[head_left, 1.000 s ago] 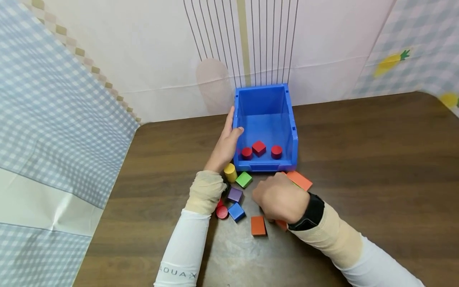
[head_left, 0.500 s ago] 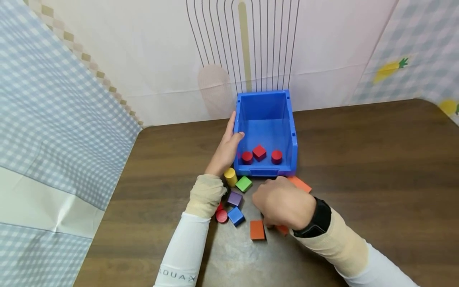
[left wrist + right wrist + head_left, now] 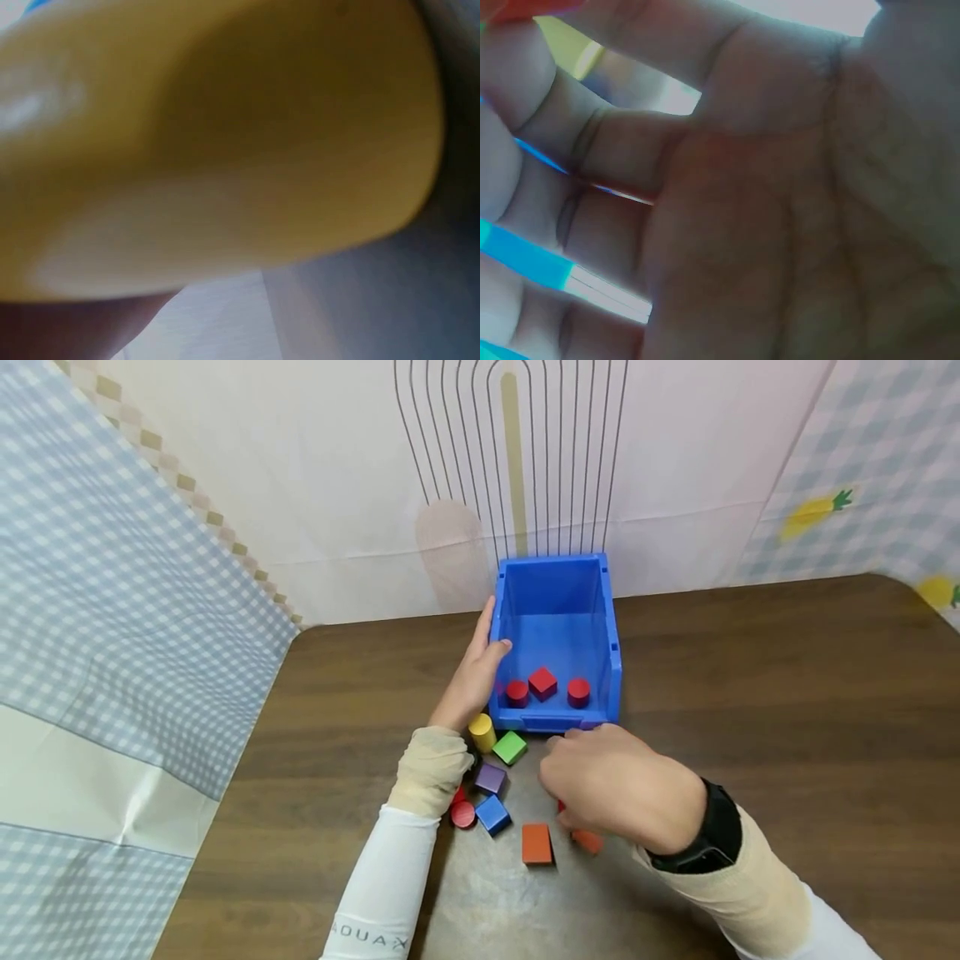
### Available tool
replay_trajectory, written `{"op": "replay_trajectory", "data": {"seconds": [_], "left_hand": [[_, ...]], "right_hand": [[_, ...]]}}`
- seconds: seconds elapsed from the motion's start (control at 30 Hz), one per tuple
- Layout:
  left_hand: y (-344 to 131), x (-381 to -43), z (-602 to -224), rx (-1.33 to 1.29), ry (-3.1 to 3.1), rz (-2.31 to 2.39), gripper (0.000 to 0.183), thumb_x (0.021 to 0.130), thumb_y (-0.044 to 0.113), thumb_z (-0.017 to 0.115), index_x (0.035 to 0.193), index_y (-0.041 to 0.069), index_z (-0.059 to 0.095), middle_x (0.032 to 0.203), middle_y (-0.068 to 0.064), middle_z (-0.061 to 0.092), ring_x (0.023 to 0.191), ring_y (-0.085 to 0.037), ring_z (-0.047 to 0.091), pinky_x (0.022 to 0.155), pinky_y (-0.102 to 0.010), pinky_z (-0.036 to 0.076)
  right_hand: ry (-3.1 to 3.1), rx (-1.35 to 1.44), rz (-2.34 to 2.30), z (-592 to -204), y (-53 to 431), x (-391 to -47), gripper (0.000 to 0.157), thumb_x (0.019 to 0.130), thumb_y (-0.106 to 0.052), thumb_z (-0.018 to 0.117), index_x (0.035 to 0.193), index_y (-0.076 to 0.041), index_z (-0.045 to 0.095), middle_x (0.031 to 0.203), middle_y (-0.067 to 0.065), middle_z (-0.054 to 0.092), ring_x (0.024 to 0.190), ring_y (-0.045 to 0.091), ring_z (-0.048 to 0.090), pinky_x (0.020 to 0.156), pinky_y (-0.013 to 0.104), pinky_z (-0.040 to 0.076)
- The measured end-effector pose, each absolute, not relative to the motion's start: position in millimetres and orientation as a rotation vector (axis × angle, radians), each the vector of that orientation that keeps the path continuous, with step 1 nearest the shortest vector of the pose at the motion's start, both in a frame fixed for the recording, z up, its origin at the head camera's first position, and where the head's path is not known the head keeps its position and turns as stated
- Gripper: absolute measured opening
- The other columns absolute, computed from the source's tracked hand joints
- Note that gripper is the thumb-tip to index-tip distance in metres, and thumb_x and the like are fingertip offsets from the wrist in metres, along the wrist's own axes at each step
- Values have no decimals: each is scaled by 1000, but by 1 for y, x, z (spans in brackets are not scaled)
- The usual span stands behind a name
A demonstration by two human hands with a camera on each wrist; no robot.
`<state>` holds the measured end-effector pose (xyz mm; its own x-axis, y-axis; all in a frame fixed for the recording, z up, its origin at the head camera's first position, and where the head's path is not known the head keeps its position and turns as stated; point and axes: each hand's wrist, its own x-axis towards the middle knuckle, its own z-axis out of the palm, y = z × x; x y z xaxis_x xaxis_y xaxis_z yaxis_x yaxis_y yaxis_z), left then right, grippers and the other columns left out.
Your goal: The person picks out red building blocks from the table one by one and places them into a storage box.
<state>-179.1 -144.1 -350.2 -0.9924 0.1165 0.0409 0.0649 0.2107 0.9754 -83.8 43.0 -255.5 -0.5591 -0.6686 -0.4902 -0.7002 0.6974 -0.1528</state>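
My left hand [image 3: 472, 677] holds the left wall of the blue bin [image 3: 553, 723], fingers along the outside and thumb over the rim. Inside the bin are a red cube [image 3: 543, 683] and two red cylinders, one of them the right-hand cylinder [image 3: 578, 692]. My right hand [image 3: 618, 781], palm down with curled fingers in front of the bin, pinches a red block [image 3: 536, 7] between thumb and fingertip; its shape is mostly hidden. A yellow cylinder [image 3: 225, 150] fills the left wrist view, close beside my left wrist.
Between my arms lie a green block [image 3: 511, 747], a purple block [image 3: 491, 778], a blue block [image 3: 492, 815] and a red cylinder [image 3: 462, 814]. Nearer are an orange block [image 3: 537, 843] and another orange piece [image 3: 587, 841]. A patterned cloth [image 3: 360, 527] hangs behind the wooden table [image 3: 750, 710].
My right hand has shifted right and now covers the orange block near the bin's front corner. A bit of red shows under its fingers. The left hand keeps its hold; the head view has tilted slightly.
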Motion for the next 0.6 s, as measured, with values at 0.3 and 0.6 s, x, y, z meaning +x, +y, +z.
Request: {"op": "replay_trajectory", "data": {"seconds": [0.3,0.6], "left_hand": [[-146,-177,-354,174,2397,1983,72,108,19,37,172,27,5,177,2,10,162,-25,15,128,-55,19],[-144,-178,-351,172,2386,1972,71,109,22,38,171,31,6,177,4,9,162,-25,15,128,-54,20]], "right_hand": [[2509,-1250,-58,-251,61,-81,24,90,-28,84,74,-24,66,84,-3,53,75,14,52,64,30,49],[2636,-1339,-65,-238,66,-81,32,85,-32,90,110,-22,74,95,2,59,76,16,55,63,32,55]]}}
